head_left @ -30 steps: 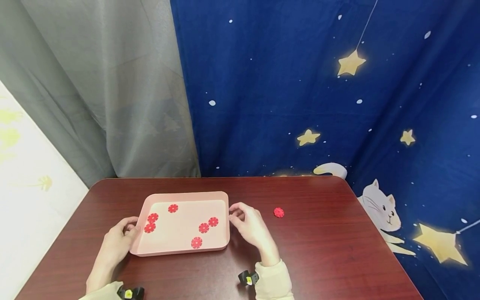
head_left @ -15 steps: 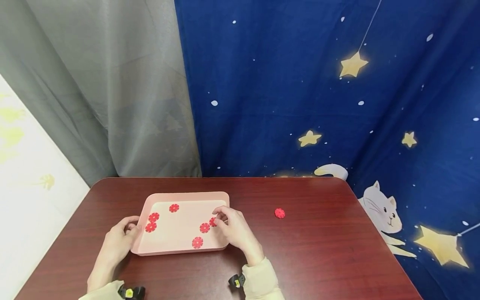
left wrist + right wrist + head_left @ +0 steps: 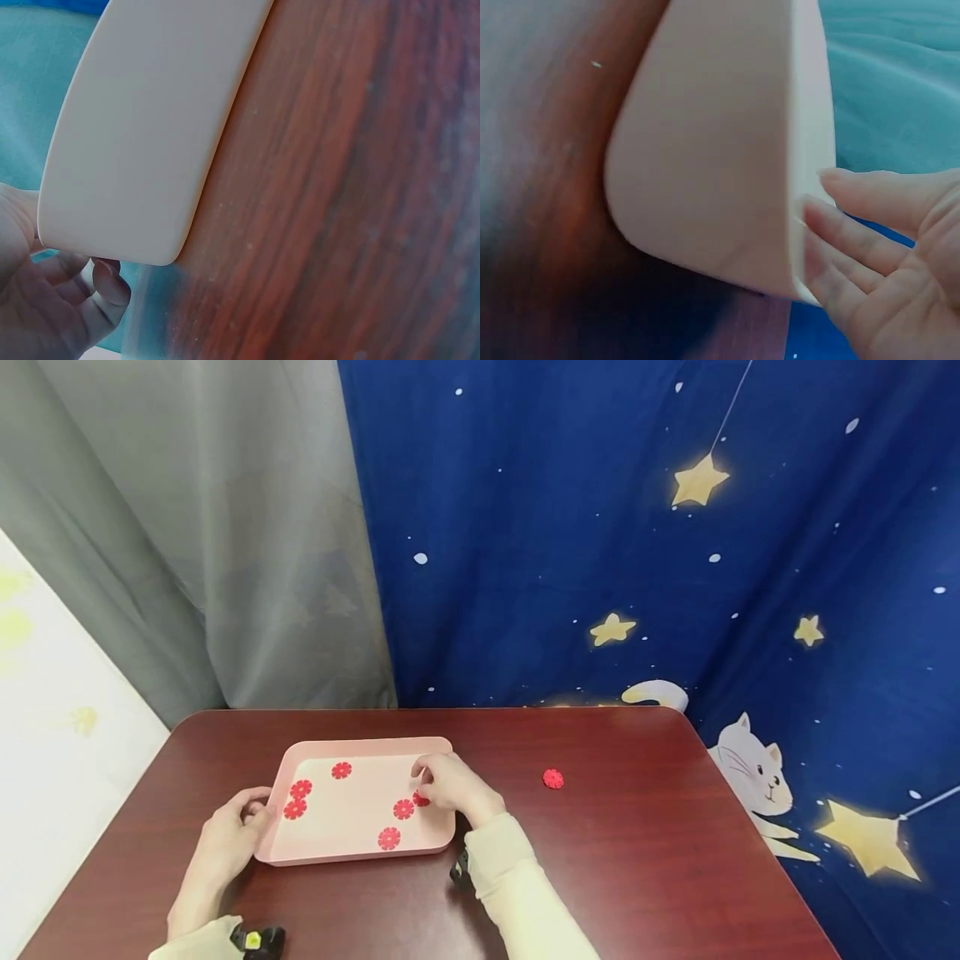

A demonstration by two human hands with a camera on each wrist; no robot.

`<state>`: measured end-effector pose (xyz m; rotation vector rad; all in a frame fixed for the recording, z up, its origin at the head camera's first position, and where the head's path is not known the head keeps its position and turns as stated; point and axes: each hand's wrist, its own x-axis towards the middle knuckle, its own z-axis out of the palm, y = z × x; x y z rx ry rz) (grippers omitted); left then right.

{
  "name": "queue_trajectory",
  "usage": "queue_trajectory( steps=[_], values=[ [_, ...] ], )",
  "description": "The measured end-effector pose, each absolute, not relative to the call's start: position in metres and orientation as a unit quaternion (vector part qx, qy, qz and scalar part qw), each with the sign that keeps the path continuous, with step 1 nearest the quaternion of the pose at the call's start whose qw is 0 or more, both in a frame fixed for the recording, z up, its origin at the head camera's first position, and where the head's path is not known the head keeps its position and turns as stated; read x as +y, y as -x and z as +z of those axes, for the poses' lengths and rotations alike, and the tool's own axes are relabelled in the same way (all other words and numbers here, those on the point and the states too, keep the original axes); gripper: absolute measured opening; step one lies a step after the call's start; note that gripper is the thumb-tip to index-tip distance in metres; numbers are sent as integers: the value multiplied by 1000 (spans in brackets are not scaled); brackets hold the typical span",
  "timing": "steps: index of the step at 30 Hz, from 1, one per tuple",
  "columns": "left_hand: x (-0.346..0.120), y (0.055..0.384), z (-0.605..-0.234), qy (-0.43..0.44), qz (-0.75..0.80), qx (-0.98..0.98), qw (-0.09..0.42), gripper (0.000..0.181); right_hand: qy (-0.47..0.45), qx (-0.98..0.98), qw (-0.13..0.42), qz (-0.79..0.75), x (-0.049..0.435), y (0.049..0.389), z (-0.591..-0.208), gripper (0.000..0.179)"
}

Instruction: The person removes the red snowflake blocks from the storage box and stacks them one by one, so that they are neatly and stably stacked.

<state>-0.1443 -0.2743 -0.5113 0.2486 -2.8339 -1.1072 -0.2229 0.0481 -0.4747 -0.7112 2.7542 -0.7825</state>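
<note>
In the head view a pink tray [image 3: 348, 818] lies on the table with several red notched plastic discs in it. My left hand [image 3: 228, 839] holds the tray's left wall; in the left wrist view its fingers [image 3: 111, 289] lie at the tray's end. My right hand [image 3: 456, 789] reaches over the right wall, fingertips down close to a red disc [image 3: 421, 799] that they partly hide. Nothing shows between thumb and fingers in the right wrist view, where they stand apart just inside the wall. Whether a fingertip touches that disc is hidden.
One more red disc [image 3: 553, 778] lies on the brown table [image 3: 637, 860], right of the tray. Behind the table's far edge hang a grey curtain [image 3: 292, 568] and a blue curtain [image 3: 510, 585] printed with stars.
My right hand has come from outside the tray's right wall leftward over it, then lowered its fingers toward the rightmost disc. My left hand has stayed at the left wall.
</note>
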Motion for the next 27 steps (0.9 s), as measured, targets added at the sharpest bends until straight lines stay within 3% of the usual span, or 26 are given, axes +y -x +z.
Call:
queue_trajectory(
  steps=[13,27],
  values=[
    [-274,146,-511,-73,-358,-929,59,33,177,956,181,-149,25,230,-462,25],
    [-273,143,-510,-71,-366,-927,52,33,172,962,193,-91,16,229,-470,21]
  ],
)
